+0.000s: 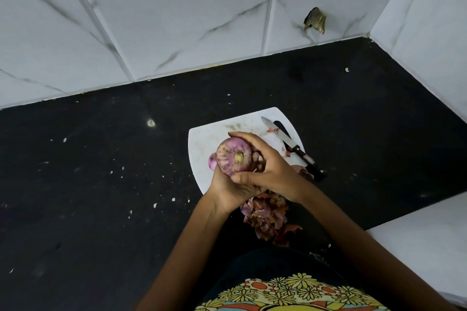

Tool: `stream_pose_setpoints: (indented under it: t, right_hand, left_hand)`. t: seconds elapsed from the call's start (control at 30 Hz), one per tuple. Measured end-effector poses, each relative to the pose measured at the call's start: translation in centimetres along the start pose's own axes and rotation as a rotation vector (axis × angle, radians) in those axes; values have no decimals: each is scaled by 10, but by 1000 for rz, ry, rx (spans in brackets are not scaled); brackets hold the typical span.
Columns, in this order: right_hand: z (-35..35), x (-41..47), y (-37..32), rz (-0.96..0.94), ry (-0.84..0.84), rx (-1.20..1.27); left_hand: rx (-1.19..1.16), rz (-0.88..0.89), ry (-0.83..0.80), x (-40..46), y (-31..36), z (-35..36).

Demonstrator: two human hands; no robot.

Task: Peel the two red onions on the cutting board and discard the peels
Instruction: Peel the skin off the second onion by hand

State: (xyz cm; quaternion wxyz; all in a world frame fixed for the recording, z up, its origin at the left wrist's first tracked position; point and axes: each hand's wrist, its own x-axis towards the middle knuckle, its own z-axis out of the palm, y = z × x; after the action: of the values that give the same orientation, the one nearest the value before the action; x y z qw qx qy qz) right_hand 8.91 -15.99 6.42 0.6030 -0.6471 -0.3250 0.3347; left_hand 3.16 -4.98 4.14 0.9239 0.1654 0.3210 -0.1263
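I hold a red onion (233, 156) above the white cutting board (204, 141), its root end facing the camera. My left hand (228, 190) cups it from below. My right hand (267, 169) wraps over it from the right, thumb and fingers curled round it. A second red onion (211, 161) peeks out on the board just left of the held one, mostly hidden. A heap of dry purple-brown peels (267, 214) lies on the black counter below my hands.
A small knife (290, 145) with a black handle lies on the board's right edge. White marble-patterned tiled walls rise behind and at the right. Small scraps dot the black counter (101, 171). A damaged spot (315, 20) marks the back wall.
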Motion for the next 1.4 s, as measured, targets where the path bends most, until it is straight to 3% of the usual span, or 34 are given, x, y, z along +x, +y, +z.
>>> stream_pose_setpoints:
  t: [0.17, 0.4, 0.7, 0.97, 1.27, 1.4]
  right_hand:
    - [3, 1, -3, 6, 130, 115]
    - [5, 6, -5, -22, 203, -4]
    - [3, -1, 2, 18, 55, -87]
    - [-8, 1, 1, 55, 23, -137]
    - [-3, -1, 7, 86, 86, -98]
    - [-1, -3, 15, 102, 141, -104]
  left_hand:
    - [13, -15, 12, -1, -2, 4]
    - [-20, -21, 25, 1, -2, 2]
    - [-10, -56, 60, -9, -1, 10]
    - [6, -89, 60, -10, -1, 12]
    - [56, -30, 144, -5, -1, 8]
    - [195, 62, 176, -3, 2, 8]
